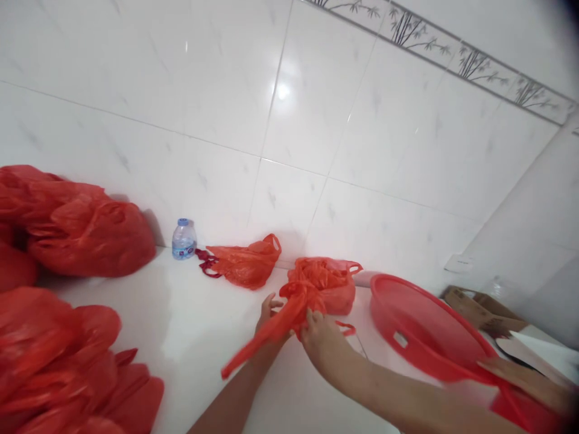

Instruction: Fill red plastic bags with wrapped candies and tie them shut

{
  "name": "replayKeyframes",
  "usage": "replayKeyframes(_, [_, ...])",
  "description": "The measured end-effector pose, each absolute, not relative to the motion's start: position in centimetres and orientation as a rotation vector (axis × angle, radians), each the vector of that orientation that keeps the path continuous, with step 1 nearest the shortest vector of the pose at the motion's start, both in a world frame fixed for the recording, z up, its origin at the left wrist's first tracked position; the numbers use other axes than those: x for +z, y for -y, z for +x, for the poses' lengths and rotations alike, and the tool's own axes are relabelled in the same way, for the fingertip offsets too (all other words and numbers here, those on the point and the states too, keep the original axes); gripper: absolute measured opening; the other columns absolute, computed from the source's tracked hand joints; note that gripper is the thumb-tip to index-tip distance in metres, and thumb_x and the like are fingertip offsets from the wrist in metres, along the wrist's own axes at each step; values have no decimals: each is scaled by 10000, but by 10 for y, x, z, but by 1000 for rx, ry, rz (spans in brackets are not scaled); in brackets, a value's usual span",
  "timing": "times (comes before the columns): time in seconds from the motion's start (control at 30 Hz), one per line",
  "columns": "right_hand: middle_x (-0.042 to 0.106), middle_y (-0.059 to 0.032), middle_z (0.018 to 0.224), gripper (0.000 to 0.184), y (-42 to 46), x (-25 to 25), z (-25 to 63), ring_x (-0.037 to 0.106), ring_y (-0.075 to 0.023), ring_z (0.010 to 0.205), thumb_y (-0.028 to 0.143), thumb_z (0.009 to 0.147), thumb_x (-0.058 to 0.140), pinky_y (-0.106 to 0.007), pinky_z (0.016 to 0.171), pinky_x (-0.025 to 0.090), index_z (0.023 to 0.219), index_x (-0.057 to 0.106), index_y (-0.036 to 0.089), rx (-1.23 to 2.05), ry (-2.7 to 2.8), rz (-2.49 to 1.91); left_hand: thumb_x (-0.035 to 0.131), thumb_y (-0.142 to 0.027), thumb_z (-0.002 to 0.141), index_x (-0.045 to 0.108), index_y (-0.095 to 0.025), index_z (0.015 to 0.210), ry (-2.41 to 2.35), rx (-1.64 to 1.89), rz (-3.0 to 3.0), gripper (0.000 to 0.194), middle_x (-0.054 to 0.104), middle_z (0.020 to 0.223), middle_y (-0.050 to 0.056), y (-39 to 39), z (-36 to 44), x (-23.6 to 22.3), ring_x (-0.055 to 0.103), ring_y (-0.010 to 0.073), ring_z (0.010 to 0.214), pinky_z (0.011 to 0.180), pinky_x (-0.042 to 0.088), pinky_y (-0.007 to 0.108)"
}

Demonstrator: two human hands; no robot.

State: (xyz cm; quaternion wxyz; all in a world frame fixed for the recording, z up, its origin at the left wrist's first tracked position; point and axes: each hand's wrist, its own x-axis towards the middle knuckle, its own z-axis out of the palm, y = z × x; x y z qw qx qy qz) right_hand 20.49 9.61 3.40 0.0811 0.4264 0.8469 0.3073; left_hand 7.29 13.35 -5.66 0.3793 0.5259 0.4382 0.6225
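A bunched red plastic bag [298, 304] is between my two hands, with one long twisted end trailing toward the lower left. My right hand [319, 337] is closed on the bag, fingers pinching its gathered part. Just left of it, my left hand [268, 313] is partly hidden behind the trailing end; its visible fingers are apart and slightly curled, and nothing shows between them. Right behind my hands, against the wall, rests a filled red plastic bag [337, 289]. A flatter red plastic bag [248, 265] lies left of that one.
Large red bag bundles [90, 229] crowd the left side. A small water bottle [183, 241] stands by the tiled wall [217, 120]. At right, a large red basin [420, 337] is tilted, with another person's hand [515, 371] on it. A cardboard box [479, 310] sits behind the basin.
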Motion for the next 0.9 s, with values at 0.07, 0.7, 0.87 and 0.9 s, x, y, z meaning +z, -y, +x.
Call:
replayKeyframes(0.07, [633,-125,832,246,-80,13,209,547,-283,780,11,665,549,-369,599,416,818,670,162,831,-2515,1362,702,-383,587,269,-253,1351,-1094,1651,1423,888,459,1276,104,-122,75,-53,543,198,928,767,489,339])
replayKeyframes(0.7, [632,-84,1127,243,-18,25,285,569,-268,961,347,852,542,-387,810,425,1041,636,227,401,-2802,1991,651,-409,704,514,-162,612,-1231,1654,993,297,455,539,-57,-76,56,3,424,88,519,505,352,204])
replayKeyframes(0.87, [641,-3,711,307,-13,29,246,566,-162,645,193,899,380,-276,600,387,696,607,227,-132,-2895,1995,607,-477,736,627,-140,744,-1114,1437,950,338,608,643,11,-61,75,11,553,159,616,615,449,280])
replayKeyframes(0.9, [630,0,693,311,-17,24,241,552,-154,613,186,898,367,-266,573,370,689,594,220,-193,-2896,1994,602,-479,745,630,-137,759,-1064,1408,946,343,625,676,25,-57,77,13,574,172,653,642,461,291])
